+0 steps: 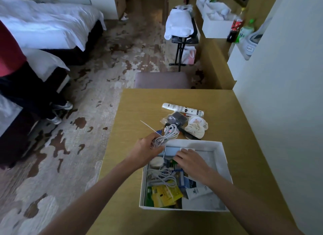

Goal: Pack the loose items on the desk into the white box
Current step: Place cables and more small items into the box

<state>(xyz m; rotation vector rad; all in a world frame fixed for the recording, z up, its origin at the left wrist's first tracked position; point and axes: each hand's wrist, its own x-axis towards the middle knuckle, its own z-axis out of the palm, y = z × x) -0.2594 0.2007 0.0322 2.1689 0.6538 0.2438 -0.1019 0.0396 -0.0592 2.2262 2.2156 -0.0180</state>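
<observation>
Gripping a coiled white cable (166, 135), the left hand (145, 151) hovers over the far left corner of the white box (201, 144), fingers curled round the bundle. The right hand (189, 162) is inside the box, fingers bent down close together onto the contents near a pale blue item (170, 151); whether they pinch anything cannot be told. The box sits on the wooden desk (139, 103) and already holds more white cables (162, 177) and a yellow packet (166, 194). Just beyond it, loose on the desk, lie 1 white tube (181, 109), a dark pouch (176, 118), a cream cloth bag (195, 129) and a black comb (188, 134)
</observation>
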